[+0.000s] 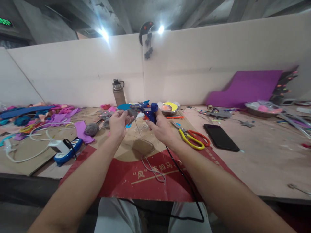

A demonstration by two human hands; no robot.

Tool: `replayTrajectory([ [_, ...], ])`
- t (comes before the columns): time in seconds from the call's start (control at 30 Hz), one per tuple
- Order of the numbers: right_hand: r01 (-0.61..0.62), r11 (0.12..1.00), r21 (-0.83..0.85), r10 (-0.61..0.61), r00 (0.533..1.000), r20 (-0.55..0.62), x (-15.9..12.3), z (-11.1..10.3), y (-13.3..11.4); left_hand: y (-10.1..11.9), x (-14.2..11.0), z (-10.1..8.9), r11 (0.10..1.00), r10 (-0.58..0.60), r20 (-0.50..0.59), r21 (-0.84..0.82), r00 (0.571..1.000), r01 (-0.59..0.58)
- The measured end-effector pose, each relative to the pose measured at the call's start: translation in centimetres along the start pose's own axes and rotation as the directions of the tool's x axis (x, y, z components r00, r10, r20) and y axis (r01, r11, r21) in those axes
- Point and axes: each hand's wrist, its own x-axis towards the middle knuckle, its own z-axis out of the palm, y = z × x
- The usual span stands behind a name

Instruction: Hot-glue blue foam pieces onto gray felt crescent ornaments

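My right hand [162, 129] is wrapped round the handle of a blue hot glue gun [151, 111], whose nozzle points left. A black cord [182, 176] runs from it down over the table edge. Close to the nozzle, my left hand [118, 124] pinches a small grey piece [132, 112] with a cord trailing from it; its exact kind is not plain. A blue cut-out piece [124, 106] shows just behind my left fingers. The grey cord [153, 170] loops down onto a red and tan paper sheet [114, 183] under my hands.
Scissors with red and yellow handles [194, 139] and a black phone [221, 137] lie on the right. A power strip [68, 152] and grey yarn ball [91, 129] are left. Behind stand a bottle [119, 94] and a metal bowl [170, 112] holding a yellow crescent.
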Motion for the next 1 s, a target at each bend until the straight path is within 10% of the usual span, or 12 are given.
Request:
replayTrajectory([
  [1.0, -0.038, 0.997, -0.068, 0.035, 0.999, -0.042, 0.0, 0.0, 0.2, 0.3, -0.4, 0.1, 0.999, 0.042, 0.001, 0.002, 0.999, -0.042],
])
